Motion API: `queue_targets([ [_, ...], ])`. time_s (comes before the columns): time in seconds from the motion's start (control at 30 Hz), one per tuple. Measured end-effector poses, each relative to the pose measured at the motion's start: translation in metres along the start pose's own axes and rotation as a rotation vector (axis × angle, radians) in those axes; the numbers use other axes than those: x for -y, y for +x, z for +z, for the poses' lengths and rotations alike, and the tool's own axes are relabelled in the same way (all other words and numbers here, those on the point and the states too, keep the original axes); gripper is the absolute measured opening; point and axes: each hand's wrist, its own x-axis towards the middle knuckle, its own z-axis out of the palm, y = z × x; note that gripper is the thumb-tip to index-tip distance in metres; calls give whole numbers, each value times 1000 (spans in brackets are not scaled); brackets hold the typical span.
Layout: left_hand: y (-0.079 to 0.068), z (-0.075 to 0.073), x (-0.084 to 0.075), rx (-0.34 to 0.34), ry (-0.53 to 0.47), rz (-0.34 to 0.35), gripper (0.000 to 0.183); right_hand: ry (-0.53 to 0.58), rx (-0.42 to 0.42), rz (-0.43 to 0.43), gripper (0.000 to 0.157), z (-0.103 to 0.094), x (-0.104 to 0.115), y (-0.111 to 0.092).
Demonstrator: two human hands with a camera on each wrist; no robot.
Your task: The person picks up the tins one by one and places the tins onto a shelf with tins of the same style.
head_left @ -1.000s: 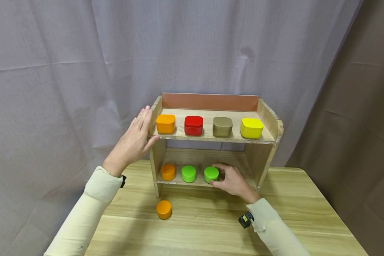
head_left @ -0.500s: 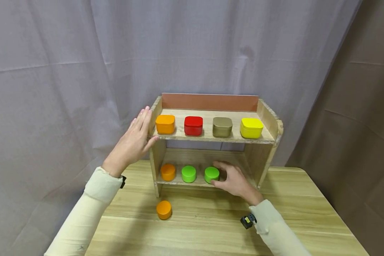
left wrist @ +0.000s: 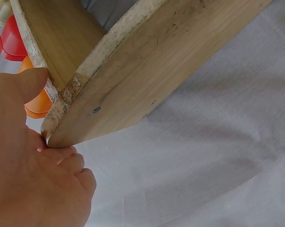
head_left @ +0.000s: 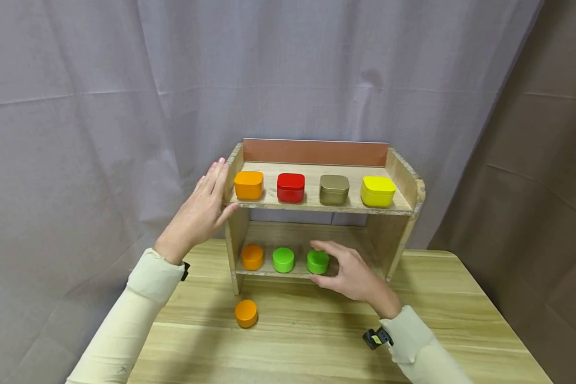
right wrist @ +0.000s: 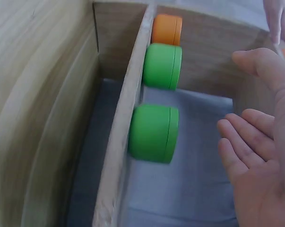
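My left hand [head_left: 199,210] rests against the left side panel of a small two-tier wooden shelf [head_left: 312,210], fingers straight. In the left wrist view its thumb [left wrist: 33,82] lies at the upper board's front edge. My right hand [head_left: 355,274] is around the rightmost green round container [head_left: 318,262] on the lower tier, thumb and fingers spread. The right wrist view shows a gap between that hand [right wrist: 260,156] and the container. Left of it stand another green round container [head_left: 283,260] and an orange round one [head_left: 252,257].
On the upper tier are an orange box [head_left: 249,185], a red box [head_left: 290,188], a brown-olive box [head_left: 334,190] and a yellow box [head_left: 377,192], all rounded. Another orange round container [head_left: 246,313] stands on the wooden table [head_left: 297,341] in front. Grey curtain [head_left: 288,69] hangs behind.
My right hand has let go of the rightmost green container, its thumb and fingers spreading apart. The container stays on the lower tier. The left hand has not moved.
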Motion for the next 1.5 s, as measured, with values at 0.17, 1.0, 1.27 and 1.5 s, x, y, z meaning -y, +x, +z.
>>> queue_targets([
  [0.17, -1, 0, 1, -9, 1, -1, 87, 44, 41, -47, 74, 13, 7, -2],
  [1.0, -1, -1, -3, -1, 16, -2, 87, 281, 237, 71, 69, 126, 27, -5],
  [1.27, 0, -3, -2, -5, 18, 1, 87, 333, 285, 124, 71, 165, 24, -2],
  [1.5, -2, -2, -2, 5, 15, -5, 87, 235, 274, 100, 66, 185, 25, 1],
])
